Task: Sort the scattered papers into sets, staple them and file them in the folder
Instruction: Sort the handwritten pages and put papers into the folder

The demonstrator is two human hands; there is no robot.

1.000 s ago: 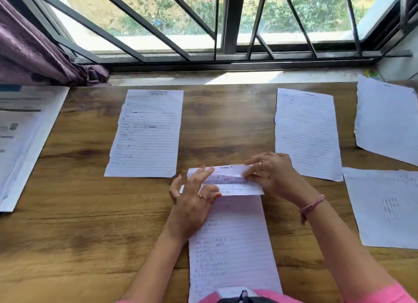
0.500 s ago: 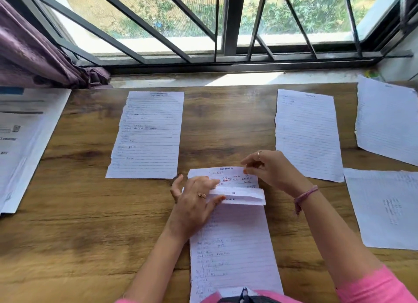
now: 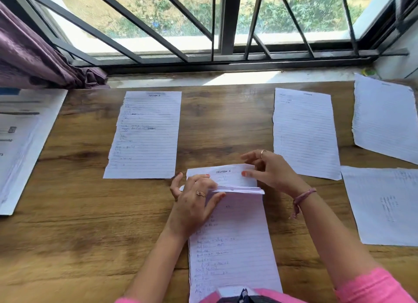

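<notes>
Sunlight comes through a barred window onto a wooden desk with lined papers spread over it. One sheet lies flat to the left of the middle. Three more lie on the right: a tall sheet, a far corner sheet and a near sheet. A big printed sheet sits at the left edge, just below a purple curtain.

Right in front of the person lies a stack of papers. Its top sheets are bent back near the far end, so a page marked "Section 5" shows underneath. The left hand rests on the stack and its fingers curl over the bent edge to pin it down. The right hand pinches the far right corner of the "Section 5" page, thumb on top. It looks like the person is checking the headings to sort the pages into sets (no stapler or folder can be seen from here).

What could go wrong? If the left hand lets go, the bent sheets may spring back and hide the heading. If the right hand pulls too hard, the thin page could crease or tear at the corner. Pages could also slide and mix, so a page lands in the wrong set.
</notes>
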